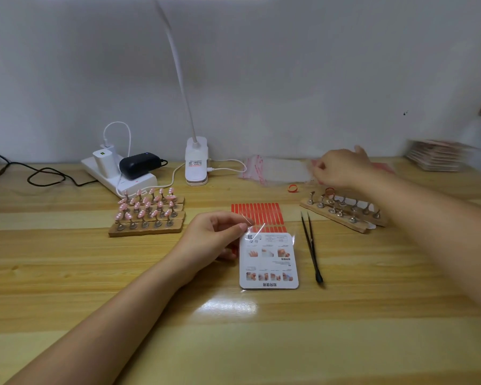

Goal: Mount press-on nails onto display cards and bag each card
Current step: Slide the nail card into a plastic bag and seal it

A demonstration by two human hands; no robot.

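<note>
A white display card (269, 261) lies face down inside a clear bag at the table's middle. My left hand (215, 236) pinches the bag's top left corner. My right hand (340, 169), blurred, reaches over the pile of clear bags with red print (272, 169) at the back; whether it holds anything I cannot tell. Pink press-on nails (147, 207) stand on metal pegs in wooden racks to the left. A wooden rack with bare pegs (345, 211) lies at the right. A sheet of red adhesive strips (257, 213) lies behind the card.
Black tweezers (311, 247) lie right of the card. A clip lamp (196, 162), a power strip with chargers (120, 169) and cables sit at the back left. A stack of cards (439, 155) stands at the far right. A small red ring (292, 188) lies near the bags.
</note>
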